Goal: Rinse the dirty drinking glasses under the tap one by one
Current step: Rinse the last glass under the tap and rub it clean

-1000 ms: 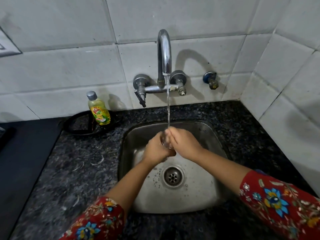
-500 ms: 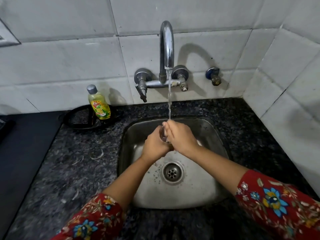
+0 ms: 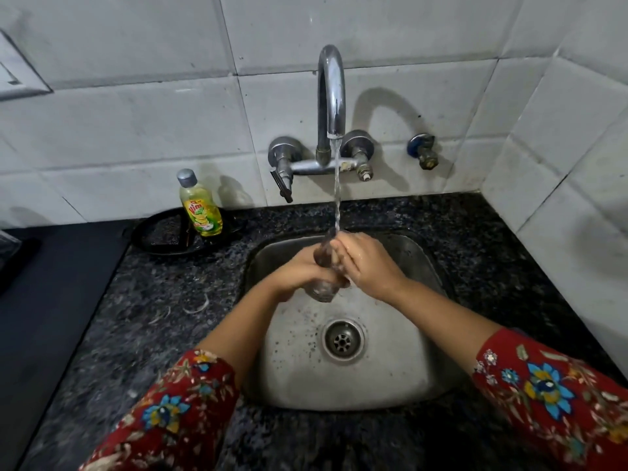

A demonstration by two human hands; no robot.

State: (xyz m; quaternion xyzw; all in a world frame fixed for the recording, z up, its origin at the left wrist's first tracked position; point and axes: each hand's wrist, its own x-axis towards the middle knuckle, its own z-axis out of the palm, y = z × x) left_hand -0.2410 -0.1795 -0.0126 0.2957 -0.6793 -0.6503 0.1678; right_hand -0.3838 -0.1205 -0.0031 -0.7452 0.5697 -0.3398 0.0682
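A clear drinking glass (image 3: 322, 289) is held over the steel sink (image 3: 421, 385), tilted with its mouth up toward the water stream (image 3: 337, 198) that falls from the chrome tap (image 3: 331, 93). My left hand (image 3: 299, 270) wraps around the glass from the left. My right hand (image 3: 368, 263) presses against its right side, with fingers at the rim. Most of the glass is hidden between the hands; only its base shows below them.
A yellow-green dish soap bottle (image 3: 200, 209) stands on a black round tray (image 3: 156, 237) left of the sink. Dark speckled granite counter (image 3: 163, 321) surrounds the sink. White tiled walls close the back and right. The drain (image 3: 342, 340) lies below the hands.
Both hands stay under the stream on the glass. The glass base now shows below the hands, and the right hand's fingers have shifted along the rim.
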